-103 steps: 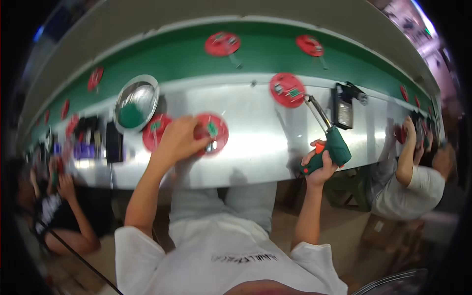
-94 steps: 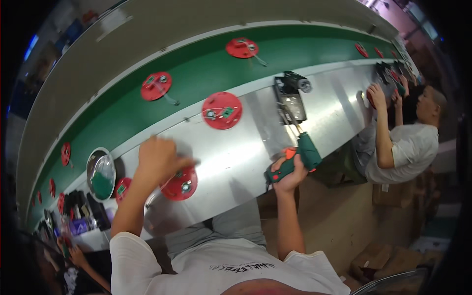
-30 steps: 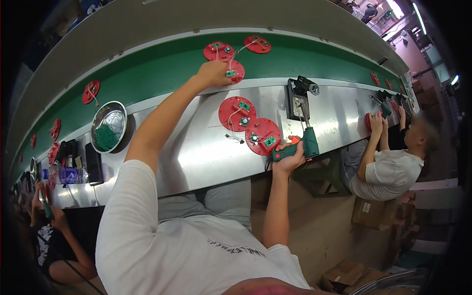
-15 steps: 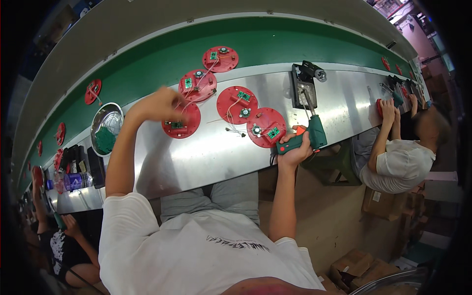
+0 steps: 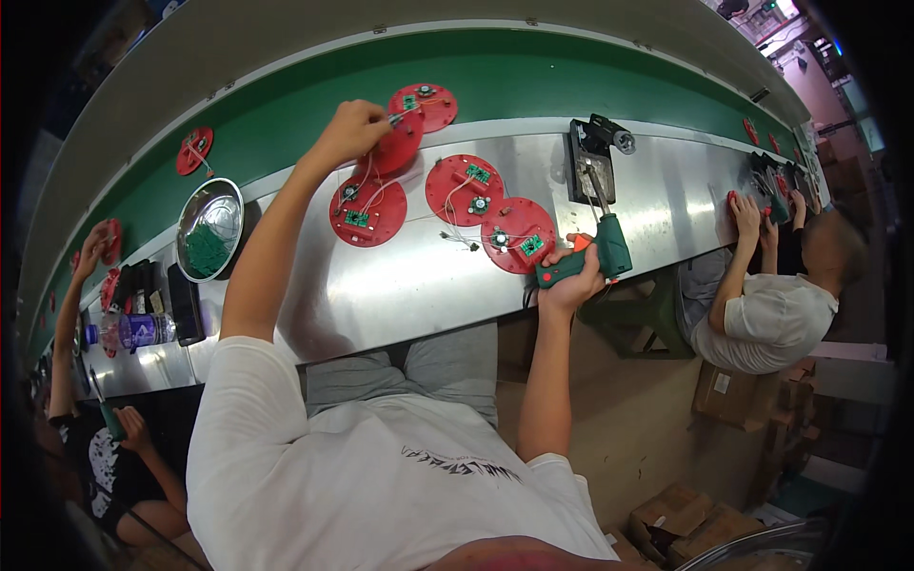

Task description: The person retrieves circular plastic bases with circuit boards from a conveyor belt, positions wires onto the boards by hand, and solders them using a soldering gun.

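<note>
My left hand (image 5: 358, 131) reaches to the back of the bench, fingers pinched on the edge of a red round plate (image 5: 400, 145) that is lifted and tilted. Near it lie another red plate (image 5: 381, 228) with a green circuit board and thin wires, and a further one (image 5: 438, 109) behind. My right hand (image 5: 574, 285) grips a green soldering gun (image 5: 612, 246) with an orange trigger. Its long metal tip points away over a black stand (image 5: 579, 181). Two more wired red plates, one (image 5: 447, 186) partly beside the other (image 5: 514, 214), lie left of the gun.
A steel bowl (image 5: 232, 195) of green pieces stands at the left, beside a dark phone-like slab (image 5: 186, 305) and a purple-labelled bottle (image 5: 141, 330). Co-workers sit on both sides. A green stool (image 5: 643, 328) and cardboard boxes (image 5: 733, 395) are at the right.
My left hand has moved away and up from the nearer left plate to the one behind, which is now lifted and tilted. My right hand with the soldering gun has barely moved.
</note>
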Tool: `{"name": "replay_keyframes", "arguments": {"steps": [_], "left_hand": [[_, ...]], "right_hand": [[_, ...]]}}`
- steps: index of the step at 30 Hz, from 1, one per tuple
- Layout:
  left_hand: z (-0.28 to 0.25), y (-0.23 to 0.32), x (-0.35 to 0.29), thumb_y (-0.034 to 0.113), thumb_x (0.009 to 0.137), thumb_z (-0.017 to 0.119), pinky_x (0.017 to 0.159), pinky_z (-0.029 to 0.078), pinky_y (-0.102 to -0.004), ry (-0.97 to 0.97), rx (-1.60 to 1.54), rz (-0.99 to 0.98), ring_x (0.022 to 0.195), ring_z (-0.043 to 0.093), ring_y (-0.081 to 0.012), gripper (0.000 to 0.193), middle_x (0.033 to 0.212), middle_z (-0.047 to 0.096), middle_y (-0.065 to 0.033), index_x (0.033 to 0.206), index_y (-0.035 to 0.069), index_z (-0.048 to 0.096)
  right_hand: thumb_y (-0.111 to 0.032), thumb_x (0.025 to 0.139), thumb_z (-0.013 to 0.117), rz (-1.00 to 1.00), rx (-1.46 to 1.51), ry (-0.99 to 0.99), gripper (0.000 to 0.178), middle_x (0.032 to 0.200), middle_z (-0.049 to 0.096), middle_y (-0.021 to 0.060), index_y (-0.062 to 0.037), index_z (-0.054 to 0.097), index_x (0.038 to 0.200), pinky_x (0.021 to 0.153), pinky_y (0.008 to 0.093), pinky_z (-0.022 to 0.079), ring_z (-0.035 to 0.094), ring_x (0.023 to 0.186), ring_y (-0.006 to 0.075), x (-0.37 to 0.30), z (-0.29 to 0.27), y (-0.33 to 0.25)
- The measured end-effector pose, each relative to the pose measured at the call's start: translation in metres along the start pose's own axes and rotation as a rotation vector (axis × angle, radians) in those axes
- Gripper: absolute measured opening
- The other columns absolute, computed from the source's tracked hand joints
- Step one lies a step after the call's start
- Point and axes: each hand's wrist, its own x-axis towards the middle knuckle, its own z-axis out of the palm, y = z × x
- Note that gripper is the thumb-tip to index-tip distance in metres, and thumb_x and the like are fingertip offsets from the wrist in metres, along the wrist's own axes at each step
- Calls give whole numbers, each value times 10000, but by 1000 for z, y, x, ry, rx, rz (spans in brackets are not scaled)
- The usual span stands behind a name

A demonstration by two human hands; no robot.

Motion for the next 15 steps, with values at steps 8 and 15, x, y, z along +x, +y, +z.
{"name": "replay_keyframes", "arguments": {"steps": [8, 15], "left_hand": [[-32, -1, -36, 152, 846, 610, 570, 475, -356, 50, 222, 165, 562, 614, -195, 235, 634, 637, -152, 834, -65, 698], [-36, -1, -35, 209, 838, 581, 577, 471, -337, 140, -160, -118, 562, 584, -178, 293, 605, 603, -136, 762, -60, 667]], "right_hand": [[-289, 997, 484, 6, -34, -26, 323, 593, 557, 101, 24, 566, 1015, 485, 319, 457, 517, 484, 181, 2, 7, -3], [-287, 995, 494, 19, -42, -29, 321, 611, 560, 90, 25, 570, 1011, 495, 318, 463, 520, 494, 182, -3, 5, -5]]}}
